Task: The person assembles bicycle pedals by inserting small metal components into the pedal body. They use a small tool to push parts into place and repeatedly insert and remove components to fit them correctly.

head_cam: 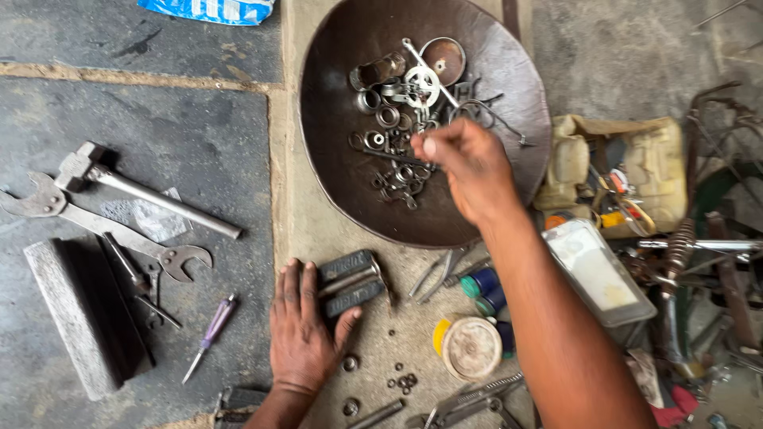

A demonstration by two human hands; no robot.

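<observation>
My right hand (pixel 470 164) hovers over a large dark metal pan (pixel 338 159), fingers pinched together above a pile of small metal parts (pixel 401 111): washers, bearings, rings and a rod. Whether something small is between the fingertips I cannot tell. My left hand (pixel 302 330) rests on the floor, its fingertips and thumb touching a black bicycle pedal (pixel 351 284) that lies just below the pan. Small nuts and balls (pixel 401 381) lie scattered beside that hand.
A hammer (pixel 143 189), a big spanner (pixel 95 226) and a purple screwdriver (pixel 211 326) lie at the left by a wooden block (pixel 75 314). Pliers (pixel 435 274), a round tin (pixel 470 348), a plastic box (pixel 596 270) and a cloth bag (pixel 636 167) crowd the right.
</observation>
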